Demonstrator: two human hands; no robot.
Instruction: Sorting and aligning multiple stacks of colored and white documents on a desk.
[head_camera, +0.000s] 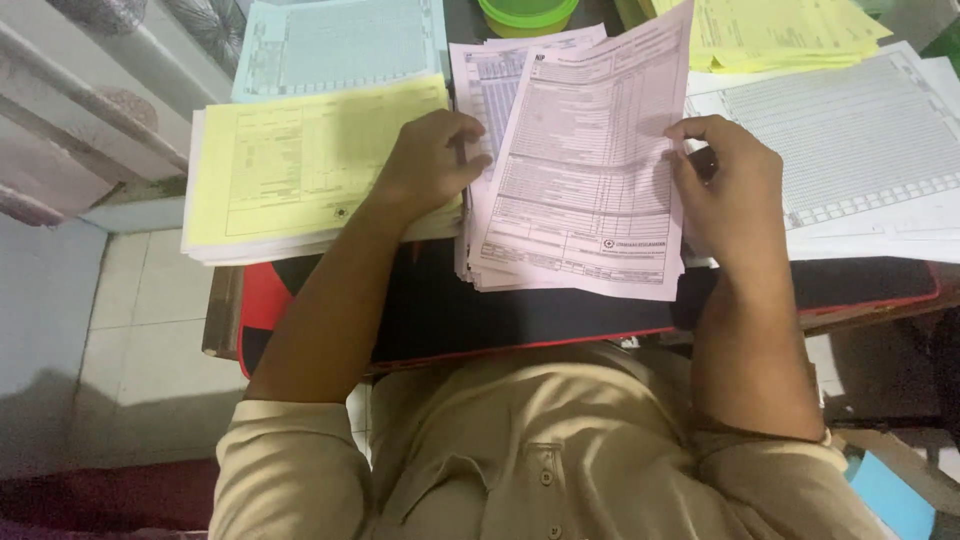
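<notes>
A pile of pale pink printed forms (580, 180) lies on the dark desk mat (440, 310) in front of me. My right hand (730, 190) grips the right edge of the top pink sheet, which is lifted and slanted. My left hand (430, 165) rests with curled fingers on the pile's left edge, where it meets a stack of yellow forms (300, 170); a dark pen-like thing seems to sit between its fingers.
A light blue form (340, 45) lies behind the yellow stack. White gridded sheets (860, 150) and more yellow papers (780, 35) sit at the right. A green lidded tub (525, 15) stands at the back. The desk's left edge drops to a tiled floor (140, 330).
</notes>
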